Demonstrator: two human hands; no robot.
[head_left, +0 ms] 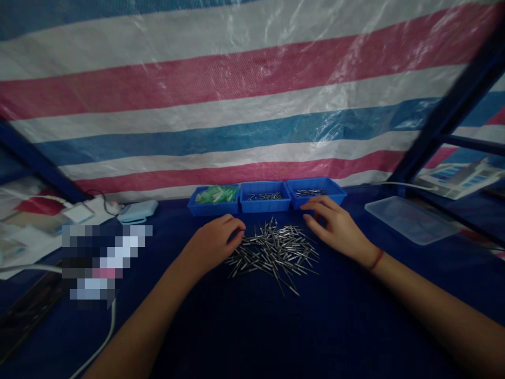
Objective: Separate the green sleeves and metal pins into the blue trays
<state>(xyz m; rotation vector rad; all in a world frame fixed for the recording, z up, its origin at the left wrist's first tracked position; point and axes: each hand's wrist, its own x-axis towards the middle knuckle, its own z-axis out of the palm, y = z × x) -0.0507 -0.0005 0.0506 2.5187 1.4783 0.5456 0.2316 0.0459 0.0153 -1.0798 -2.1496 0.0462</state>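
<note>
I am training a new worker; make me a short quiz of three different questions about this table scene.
1. True or false: the pile of thin silver metal pins lies between the two hands.
2. Which small blue plastic tray holds green pieces: A left, B middle, C right?
3. Fill in: the right hand wears a red ___ at the wrist.

Key: 1 true; 2 A; 3 string. The left hand touches the pile's edge.

Bench (276, 326) is wearing a dark blue cover. Lying on it: loose pile of metal pins (272, 252) mid-bench, three blue trays (265, 202) sitting side by side behind, clear plastic lid (410, 218) lying off right.
</note>
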